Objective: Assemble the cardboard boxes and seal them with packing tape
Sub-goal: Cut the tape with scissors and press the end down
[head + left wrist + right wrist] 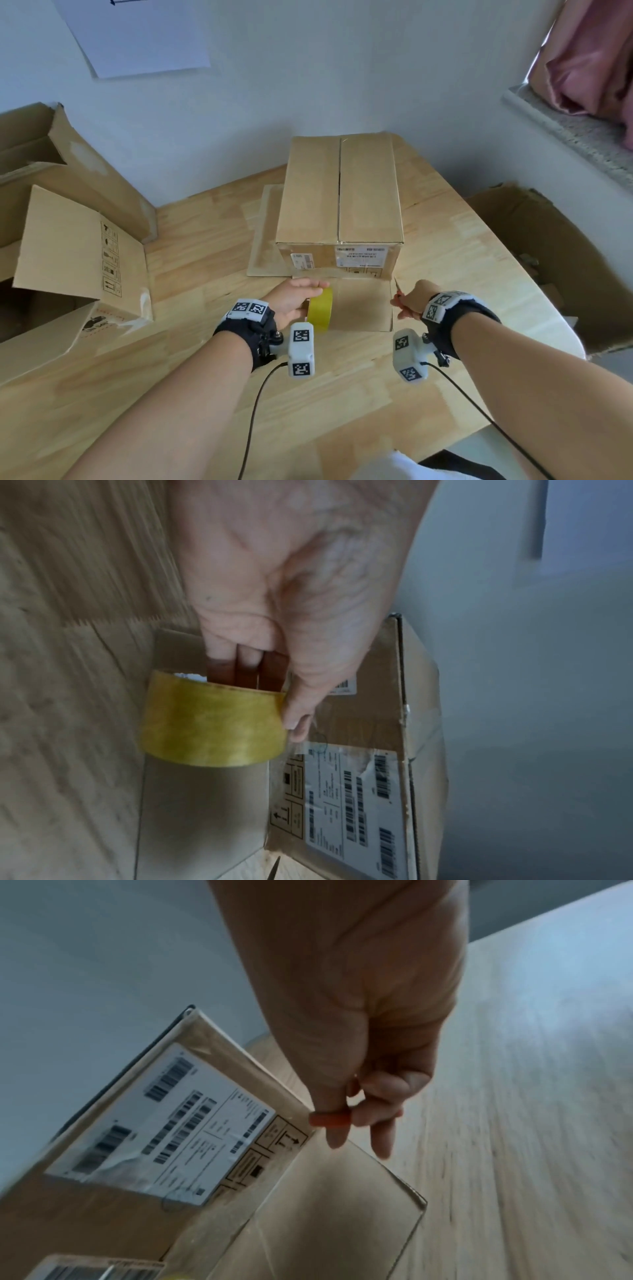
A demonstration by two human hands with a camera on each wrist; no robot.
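Holding the yellowish tape roll (320, 309) with fingers hooked through its brown core and the thumb pressed to its outer side, the left hand (294, 298) keeps a curled grip on it just above a cardboard flap (363, 305) that lies flat on the table (212, 246). The right hand (412, 298) closes its grip on a pair of scissors (398, 295) with orange handles (330, 1120), blades pointing toward the box, near the flap's right edge.

The box (339, 192) stands between the hands and the far edge of the table, toward its far right corner, with the label side facing the person. Its top flaps are folded shut and meet along a centre seam; a faint shine near the far end may be tape, but I cannot tell whether the seam is sealed along its length.

This looks like the sealing step: tape and cutter are both in hand, and the seam or the loose flap by the near side is likely next. That calls for finding the free end of the tape, sticking it down past the box edge, drawing it straight along the seam and cutting it cleanly.

The tape's free end is not visible in any view. The scissor blades show only as a thin tip. Other open boxes (68, 246) sit off the table's left and right edges, partly cut off.
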